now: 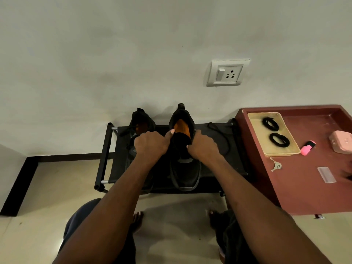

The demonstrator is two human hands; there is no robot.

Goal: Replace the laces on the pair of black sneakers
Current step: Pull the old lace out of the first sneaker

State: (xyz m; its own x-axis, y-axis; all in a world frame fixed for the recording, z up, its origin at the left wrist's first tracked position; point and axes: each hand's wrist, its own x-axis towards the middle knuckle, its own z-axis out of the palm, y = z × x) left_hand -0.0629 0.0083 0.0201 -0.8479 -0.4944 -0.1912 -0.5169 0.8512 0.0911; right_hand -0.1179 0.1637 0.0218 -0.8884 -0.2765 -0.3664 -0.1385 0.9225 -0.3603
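Two black sneakers with orange insoles stand on a black shoe rack against the wall. The right sneaker points its toe toward me. My left hand grips its left collar, thumb at the opening. My right hand grips its right side by the eyelets. The left sneaker sits beside it, partly hidden behind my left hand. A loose black lace lies on the rack to the right. Two coiled black laces rest in a cream tray.
A maroon table stands right of the rack, holding the tray, a pink highlighter, a pink box, keys and a clear strip. A wall socket is above. My bare feet stand on the tiled floor.
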